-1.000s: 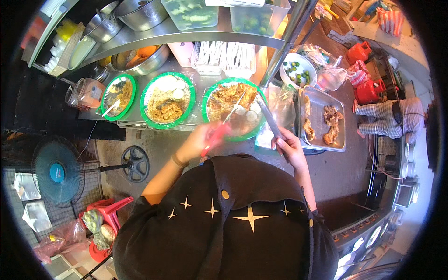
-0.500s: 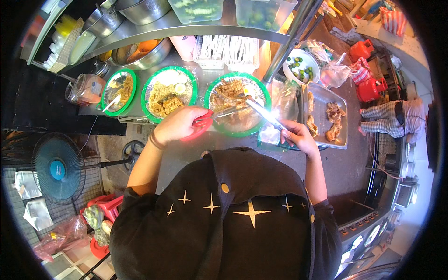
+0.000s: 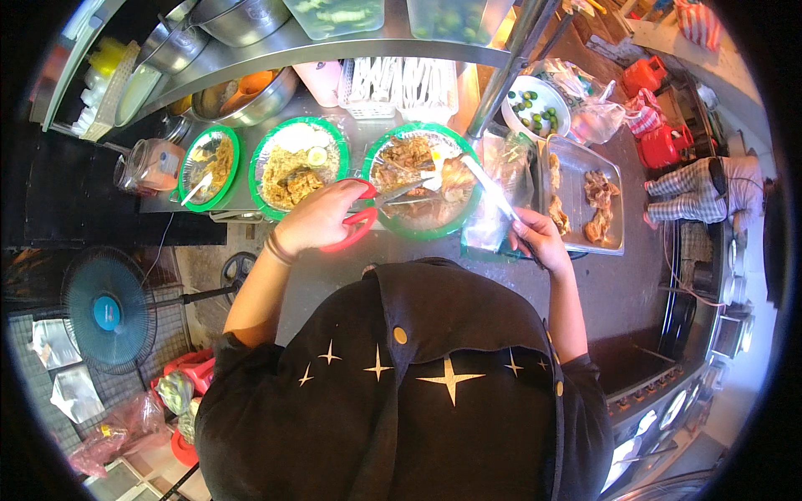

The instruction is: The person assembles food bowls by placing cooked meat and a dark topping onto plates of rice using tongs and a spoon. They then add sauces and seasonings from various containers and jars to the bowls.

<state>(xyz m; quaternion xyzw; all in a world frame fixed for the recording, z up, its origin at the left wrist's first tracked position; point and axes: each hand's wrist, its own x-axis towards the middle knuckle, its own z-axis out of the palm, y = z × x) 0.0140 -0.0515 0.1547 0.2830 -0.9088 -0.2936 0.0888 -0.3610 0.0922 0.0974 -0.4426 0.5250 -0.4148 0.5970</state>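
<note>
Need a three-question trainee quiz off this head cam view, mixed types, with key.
1. Which hand holds the red-handled scissors?
2. True or false: the metal tray with meat in it lies to the right of the green-rimmed plates.
3. Multiple choice: the small round fruits in the white bowl are A) red, B) green, C) purple.

Key: 1. The left hand. 2. True. 3. B.
</note>
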